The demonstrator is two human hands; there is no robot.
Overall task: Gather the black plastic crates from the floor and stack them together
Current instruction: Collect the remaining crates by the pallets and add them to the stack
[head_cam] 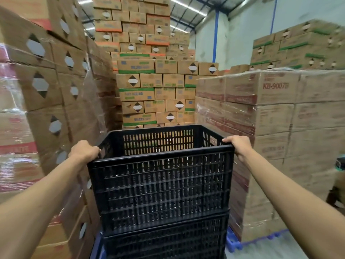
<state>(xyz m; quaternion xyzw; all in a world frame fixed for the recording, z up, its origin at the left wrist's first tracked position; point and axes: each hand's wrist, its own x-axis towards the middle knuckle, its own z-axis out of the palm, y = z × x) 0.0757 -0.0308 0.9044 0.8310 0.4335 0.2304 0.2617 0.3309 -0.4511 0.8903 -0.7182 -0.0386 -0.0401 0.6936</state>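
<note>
Both hands, left hand [85, 151] and right hand [238, 144], grip the top crate's [160, 186] rim; it sits on another crate [166, 240].

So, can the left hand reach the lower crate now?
Probably yes: the left hand grips the top crate rim, and the lower crate side below looks unobstructed; it must release first.

Two bare forearms enter from the lower corners, one from about 8 o'clock and one from about 4 o'clock. No sleeve edge shows on either. The left hand [85, 150] and the right hand [238, 144] are bare as well: no gloves, rings, watch or wristband visible on either wrist.
</note>
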